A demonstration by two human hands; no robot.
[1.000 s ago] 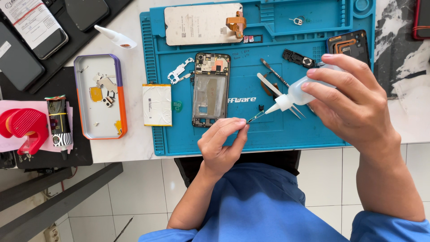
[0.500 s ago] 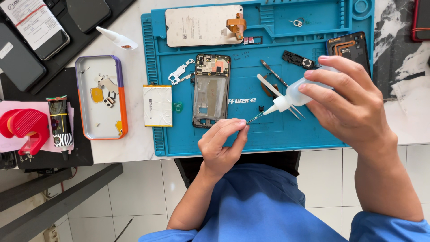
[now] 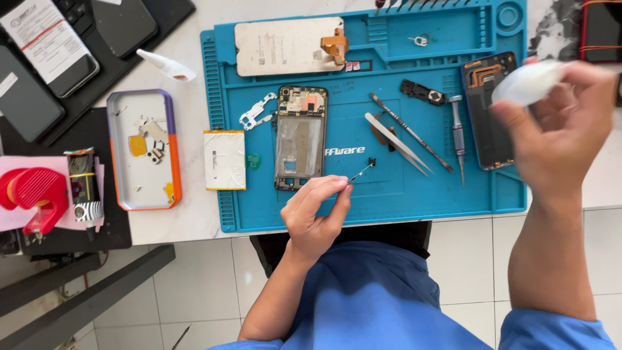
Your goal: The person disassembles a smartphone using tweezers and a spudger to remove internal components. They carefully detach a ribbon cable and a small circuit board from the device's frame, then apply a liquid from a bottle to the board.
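The left hand (image 3: 315, 214) pinches a thin flex part (image 3: 361, 170) between thumb and fingertips, holding it over the near edge of the blue work mat (image 3: 363, 201), just right of the stripped phone frame (image 3: 300, 136). The right hand (image 3: 557, 133) is well apart from it, at the right side of the mat, its fingers wrapped around a small white squeeze bottle (image 3: 528, 82), blurred. Between the hands lie tweezers (image 3: 396, 144), a metal pry tool (image 3: 409, 131) and a screwdriver (image 3: 458, 136). A battery (image 3: 225, 160) lies left of the frame, and a parts tray (image 3: 144, 150) sits further left on the white table.
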